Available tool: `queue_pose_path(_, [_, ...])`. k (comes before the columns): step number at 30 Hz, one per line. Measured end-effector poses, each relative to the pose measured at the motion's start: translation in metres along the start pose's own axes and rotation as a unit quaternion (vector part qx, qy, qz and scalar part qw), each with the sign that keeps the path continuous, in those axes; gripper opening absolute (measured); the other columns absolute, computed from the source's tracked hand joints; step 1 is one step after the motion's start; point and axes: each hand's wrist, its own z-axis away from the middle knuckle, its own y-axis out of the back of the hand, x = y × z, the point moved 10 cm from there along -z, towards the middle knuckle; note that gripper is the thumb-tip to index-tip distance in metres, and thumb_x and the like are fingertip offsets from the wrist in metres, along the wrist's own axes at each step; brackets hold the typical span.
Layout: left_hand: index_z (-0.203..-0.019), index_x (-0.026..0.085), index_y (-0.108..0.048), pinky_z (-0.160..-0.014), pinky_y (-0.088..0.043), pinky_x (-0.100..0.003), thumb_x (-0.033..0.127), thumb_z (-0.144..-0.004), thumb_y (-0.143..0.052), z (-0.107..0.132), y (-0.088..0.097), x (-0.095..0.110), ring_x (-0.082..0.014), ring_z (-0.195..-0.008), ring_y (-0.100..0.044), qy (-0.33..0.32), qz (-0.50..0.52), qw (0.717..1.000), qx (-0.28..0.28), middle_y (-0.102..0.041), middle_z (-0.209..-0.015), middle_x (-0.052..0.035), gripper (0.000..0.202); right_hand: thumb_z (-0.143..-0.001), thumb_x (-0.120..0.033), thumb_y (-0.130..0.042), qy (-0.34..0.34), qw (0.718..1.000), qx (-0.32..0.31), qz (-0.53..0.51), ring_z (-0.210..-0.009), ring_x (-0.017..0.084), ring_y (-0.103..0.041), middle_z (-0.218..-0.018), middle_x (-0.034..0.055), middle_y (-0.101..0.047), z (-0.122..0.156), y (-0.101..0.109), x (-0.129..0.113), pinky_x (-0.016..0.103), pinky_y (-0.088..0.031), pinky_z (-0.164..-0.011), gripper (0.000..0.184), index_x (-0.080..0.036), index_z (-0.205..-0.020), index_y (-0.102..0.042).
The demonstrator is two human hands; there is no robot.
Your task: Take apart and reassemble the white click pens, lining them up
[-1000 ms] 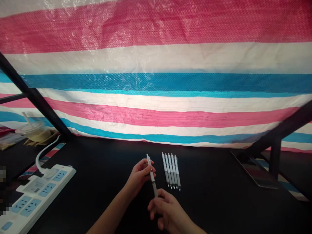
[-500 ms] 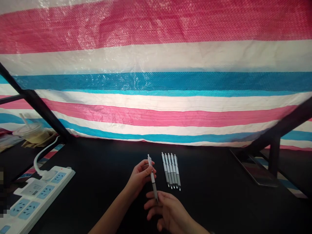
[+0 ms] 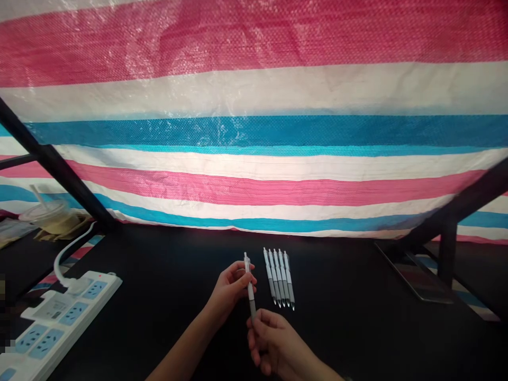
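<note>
A white pen with a grey grip (image 3: pixel 249 280) stands nearly upright above the black table (image 3: pixel 166 296), held at both ends. My left hand (image 3: pixel 230 290) is closed round its upper white barrel. My right hand (image 3: pixel 273 344) pinches its lower grey tip with curled fingers. Just to the right, several matching white and grey pens (image 3: pixel 279 278) lie side by side in a neat row on the table, tips toward me.
A white power strip (image 3: pixel 55 315) with a plugged cable lies at the left edge. A plastic cup with a straw (image 3: pixel 50 217) stands far left. Black metal frame bars (image 3: pixel 448 222) slope at both sides. A striped tarp (image 3: pixel 254 116) hangs behind.
The pen has shifted slightly right and closer to upright, nearer the row. My right hand's fingers, loosened half a second ago, have closed again on the pen's lower end.
</note>
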Motion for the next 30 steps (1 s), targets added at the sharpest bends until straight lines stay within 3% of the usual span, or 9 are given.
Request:
queue_pose_path(3, [-0.094, 0.016, -0.066, -0.060, -0.047, -0.022, 0.032, -0.073, -0.077, 0.000, -0.002, -0.001, -0.0119, -0.062, -0.061, -0.001, 0.004, 1.000, -0.011, -0.065, -0.073, -0.0030, 0.029, -0.071, -0.046, -0.074, -0.012, 1.000, -0.001, -0.015, -0.039, 0.007, -0.050, -0.057, -0.0017, -0.059, -0.001, 0.001, 0.003, 0.017, -0.030, -0.035, 0.037, -0.015, -0.080, -0.057])
queue_pose_path(7, [-0.094, 0.015, -0.066, -0.062, -0.048, -0.023, 0.032, -0.074, -0.076, -0.001, -0.001, -0.003, -0.0120, -0.064, -0.061, -0.004, 0.007, 1.000, -0.018, -0.065, -0.075, -0.0034, 0.028, -0.070, -0.039, -0.075, -0.034, 0.999, -0.005, -0.036, -0.036, 0.003, -0.040, -0.052, -0.0047, -0.054, 0.000, 0.000, 0.004, 0.015, -0.023, -0.035, 0.031, -0.015, -0.076, -0.057])
queue_pose_path(9, [-0.096, 0.015, -0.066, -0.062, -0.048, -0.022, 0.032, -0.076, -0.075, -0.002, 0.000, -0.003, -0.0113, -0.064, -0.061, -0.006, 0.006, 1.000, -0.012, -0.065, -0.075, -0.0032, 0.028, -0.072, -0.037, -0.073, -0.036, 0.998, -0.010, -0.042, -0.038, 0.005, -0.044, -0.053, -0.0030, -0.055, 0.002, -0.001, 0.001, 0.016, -0.025, -0.036, 0.027, -0.013, -0.078, -0.060])
queue_pose_path(12, [-0.113, 0.017, -0.062, -0.059, -0.047, -0.021, 0.030, -0.077, -0.074, -0.001, 0.001, 0.000, -0.0102, -0.061, -0.060, -0.015, -0.021, 1.000, 0.005, -0.065, -0.073, -0.0014, 0.040, -0.080, -0.040, -0.061, -0.029, 0.997, -0.023, -0.064, -0.066, 0.016, -0.064, -0.078, 0.0086, -0.068, 0.006, -0.006, -0.006, 0.021, -0.041, -0.048, 0.034, -0.010, -0.095, -0.065])
queue_pose_path(14, [-0.129, 0.021, -0.051, -0.056, -0.047, -0.021, 0.029, -0.077, -0.074, 0.000, 0.000, 0.007, -0.0106, -0.058, -0.059, -0.038, -0.063, 0.997, 0.012, -0.064, -0.070, 0.0009, 0.058, -0.086, -0.041, -0.052, -0.031, 0.994, -0.034, -0.097, -0.086, 0.022, -0.066, -0.100, 0.0143, -0.069, 0.007, -0.008, -0.009, 0.027, -0.047, -0.062, 0.043, -0.007, -0.109, -0.064])
queue_pose_path(16, [-0.135, 0.023, -0.043, -0.054, -0.047, -0.021, 0.029, -0.077, -0.073, 0.002, -0.003, 0.012, -0.0120, -0.058, -0.060, -0.058, -0.105, 0.993, 0.010, -0.063, -0.068, 0.0021, 0.065, -0.089, -0.042, -0.046, -0.035, 0.991, -0.040, -0.126, -0.092, 0.025, -0.065, -0.105, 0.0163, -0.068, 0.007, -0.009, -0.010, 0.032, -0.047, -0.073, 0.048, -0.004, -0.114, -0.062])
queue_pose_path(22, [-0.118, 0.020, -0.051, -0.053, -0.049, -0.022, 0.032, -0.077, -0.072, 0.003, -0.002, 0.012, -0.0138, -0.058, -0.062, -0.068, -0.147, 0.987, 0.016, -0.064, -0.067, 0.0015, 0.048, -0.091, -0.044, -0.043, -0.039, 0.987, -0.034, -0.150, -0.090, 0.026, -0.065, -0.099, 0.0165, -0.069, 0.005, -0.007, -0.010, 0.036, -0.044, -0.078, 0.052, -0.002, -0.112, -0.064])
queue_pose_path(30, [-0.120, 0.020, -0.050, -0.056, -0.051, -0.023, 0.032, -0.076, -0.072, 0.002, 0.000, 0.014, -0.0148, -0.062, -0.064, -0.069, -0.139, 0.987, 0.035, -0.066, -0.070, 0.0002, 0.051, -0.091, -0.048, -0.044, -0.040, 0.987, -0.033, -0.150, -0.089, 0.027, -0.065, -0.097, 0.0171, -0.070, 0.004, -0.006, -0.008, 0.037, -0.043, -0.079, 0.054, -0.002, -0.111, -0.064])
